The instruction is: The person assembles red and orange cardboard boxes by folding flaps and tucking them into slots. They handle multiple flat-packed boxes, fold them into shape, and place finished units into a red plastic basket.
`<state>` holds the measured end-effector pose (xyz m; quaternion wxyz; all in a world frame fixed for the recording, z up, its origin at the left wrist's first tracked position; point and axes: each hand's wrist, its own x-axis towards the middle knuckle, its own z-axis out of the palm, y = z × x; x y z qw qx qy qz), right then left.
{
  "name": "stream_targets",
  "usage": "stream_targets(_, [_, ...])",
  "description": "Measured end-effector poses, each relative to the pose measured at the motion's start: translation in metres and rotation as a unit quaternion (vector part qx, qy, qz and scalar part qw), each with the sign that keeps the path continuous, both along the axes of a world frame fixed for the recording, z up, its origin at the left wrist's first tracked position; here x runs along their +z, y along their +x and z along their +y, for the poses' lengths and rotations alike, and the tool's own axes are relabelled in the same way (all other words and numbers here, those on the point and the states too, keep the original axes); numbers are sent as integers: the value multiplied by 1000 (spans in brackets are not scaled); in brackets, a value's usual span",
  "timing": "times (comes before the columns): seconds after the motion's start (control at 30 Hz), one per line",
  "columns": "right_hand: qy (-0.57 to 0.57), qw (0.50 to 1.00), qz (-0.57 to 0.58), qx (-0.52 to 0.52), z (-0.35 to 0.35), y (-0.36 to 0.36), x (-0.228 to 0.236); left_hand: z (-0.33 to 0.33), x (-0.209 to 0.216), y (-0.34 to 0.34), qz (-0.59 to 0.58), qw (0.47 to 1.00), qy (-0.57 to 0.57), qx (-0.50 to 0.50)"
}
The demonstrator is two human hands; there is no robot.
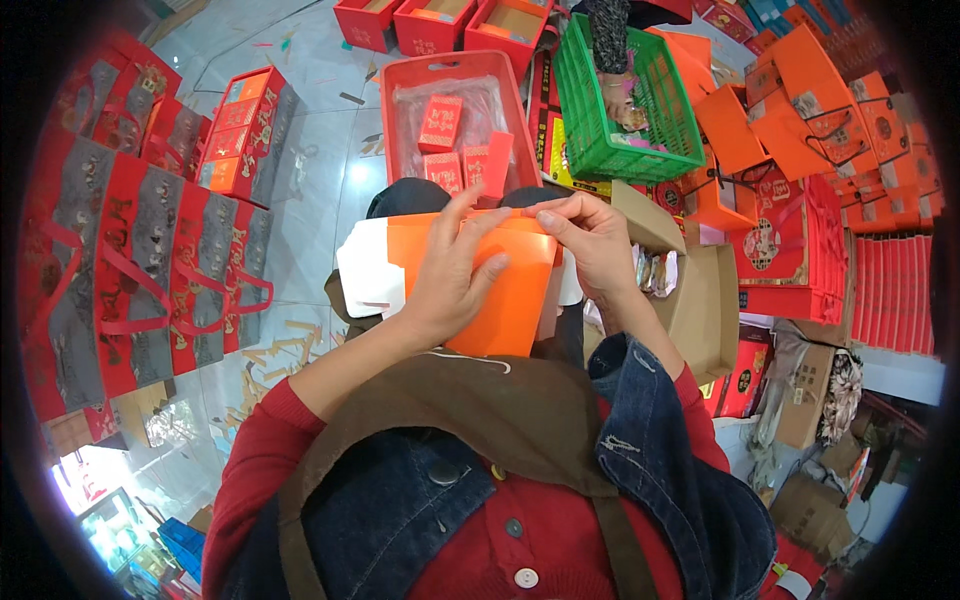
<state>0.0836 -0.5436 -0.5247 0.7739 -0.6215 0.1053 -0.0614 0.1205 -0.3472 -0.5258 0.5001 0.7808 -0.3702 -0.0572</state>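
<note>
An orange folding carton (518,300) with white flaps (370,262) lies across my lap. My left hand (448,270) lies over its left part, fingers spread and thumb apart, with fingertips near the far edge. At the far right corner my right hand (592,235) is closed, thumb and forefinger pinching the carton's edge. What its other fingers do underneath is hidden. Just beyond the carton, a red plastic tray (398,130) lined with clear film holds several small red boxes (440,122).
Another person's hand (625,112) reaches into a green crate (612,170). Brown cardboard boxes (700,320) with small packets stand at my right. Orange bags (800,110) pile up far right. Red and grey gift bags (130,270) line the left. Paper scraps (285,350) litter the tiled floor.
</note>
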Motion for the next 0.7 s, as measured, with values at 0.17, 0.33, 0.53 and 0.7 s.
stream_targets(0.17, [-6, 995, -22, -96, 27, -2, -8, -5, -11, -4, 21, 997, -54, 56])
stream_targets(0.33, [-43, 998, -10, -49, 26, -12, -1, -6, -9, -2, 242, 946, -211, 43])
stream_targets(0.53, [-45, 997, -66, -3, 22, -20, -8, 4, -21, 8, 308, 921, -238, -21])
stream_targets(0.7, [-51, 997, -56, 17, 22, -22, -8, 6, -21, 5, 325, 910, -256, 0])
